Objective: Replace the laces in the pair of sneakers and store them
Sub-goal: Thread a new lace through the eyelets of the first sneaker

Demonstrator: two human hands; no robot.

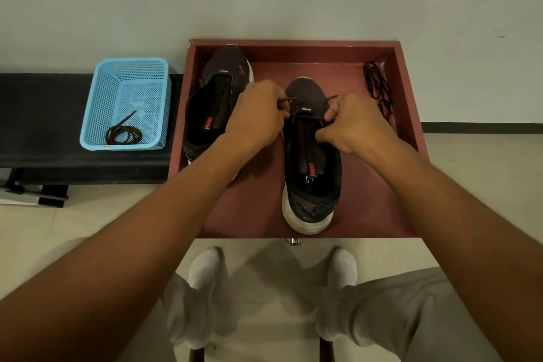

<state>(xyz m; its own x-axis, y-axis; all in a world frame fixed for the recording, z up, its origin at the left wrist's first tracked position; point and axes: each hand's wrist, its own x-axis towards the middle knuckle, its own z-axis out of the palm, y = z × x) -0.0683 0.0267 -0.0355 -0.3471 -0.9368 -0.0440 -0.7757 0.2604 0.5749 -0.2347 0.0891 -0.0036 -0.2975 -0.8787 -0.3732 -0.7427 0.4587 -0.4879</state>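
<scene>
Two dark sneakers with white soles stand in a red-brown wooden tray [408,114]. The right sneaker [311,182] sits in the middle, the left sneaker [217,97] at the tray's far left. My left hand [255,114] pinches one end of a dark lace [289,99] over the right sneaker's front eyelets. My right hand [349,123] pinches the lace's other end at the opposite side. A loose bundle of dark laces [379,88] lies in the tray's far right corner. The left sneaker shows no lace.
A light blue plastic basket [129,67] sits on a black bench [44,114] to the left, with a coiled dark lace [123,134] inside. My legs in grey trousers and white socks [205,270] are below the tray. A wall stands behind.
</scene>
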